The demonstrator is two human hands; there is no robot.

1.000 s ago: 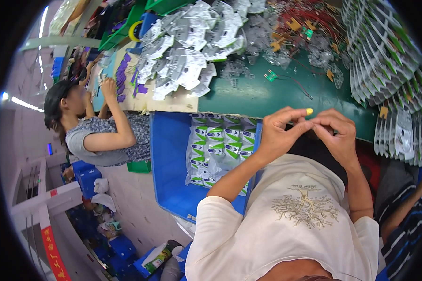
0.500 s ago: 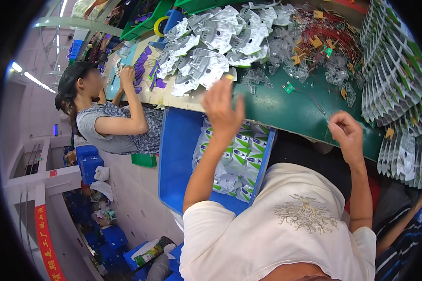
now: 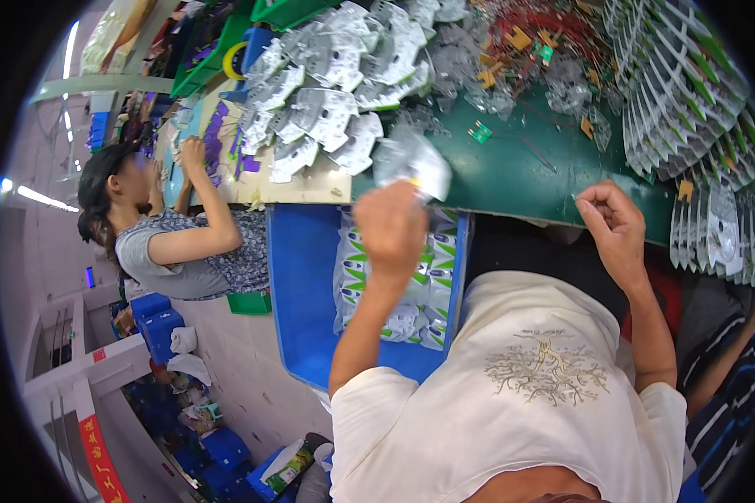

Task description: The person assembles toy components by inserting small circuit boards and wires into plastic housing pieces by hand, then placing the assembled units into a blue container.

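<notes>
My left hand [image 3: 390, 233] is closed on a curved grey-white plastic shell [image 3: 413, 158], blurred by motion, over the table's front edge. Just left of it lies a heap of similar shells [image 3: 331, 117], some green-edged. My right hand [image 3: 616, 230] is pinched above the green mat [image 3: 528, 189]; something tiny and pale shows at its fingertips, too small to name. Beyond that hand a small green circuit board [image 3: 480, 132] with a thin wire lies on the mat.
Clear plastic pieces [image 3: 569, 88] and red wires [image 3: 524, 18] are heaped at the back. Stacked shells [image 3: 675, 92] stand at the right. Below the table edge is a blue bin [image 3: 304, 310] holding white-and-green parts. A co-worker [image 3: 172, 235] sits at the left; another person's arm [image 3: 734, 356] shows at right.
My left hand, open and seemingly empty before, now grips a shell near the heap's right side. My right hand stays pinched in about the same place. The whole view has shifted slightly.
</notes>
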